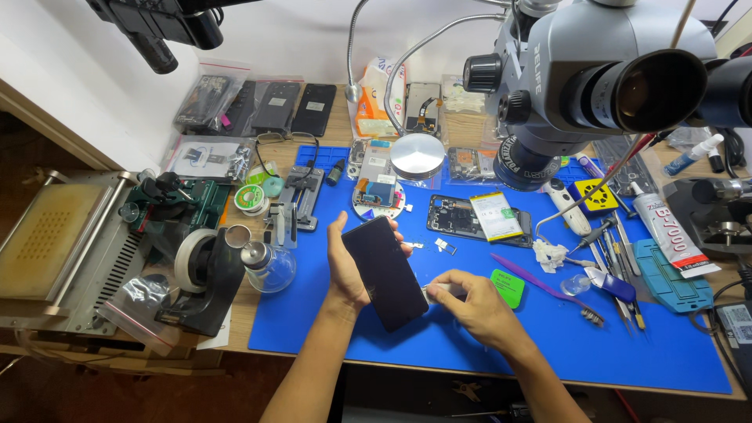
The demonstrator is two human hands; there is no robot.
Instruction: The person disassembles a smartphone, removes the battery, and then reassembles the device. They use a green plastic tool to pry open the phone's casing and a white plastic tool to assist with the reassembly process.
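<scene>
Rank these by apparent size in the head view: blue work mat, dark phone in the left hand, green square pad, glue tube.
1. blue work mat
2. dark phone, though it is raised nearer the camera
3. glue tube
4. green square pad

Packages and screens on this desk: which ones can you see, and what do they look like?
Dark phone: in left hand, blank black screen.
Glue tube: right side, white, red print.
Battery: mat centre, white label, yellow and green edges.
Plastic bags: back left, clear, holding dark phones.

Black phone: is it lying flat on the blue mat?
No, the left hand holds the black phone tilted above the blue mat.
</scene>
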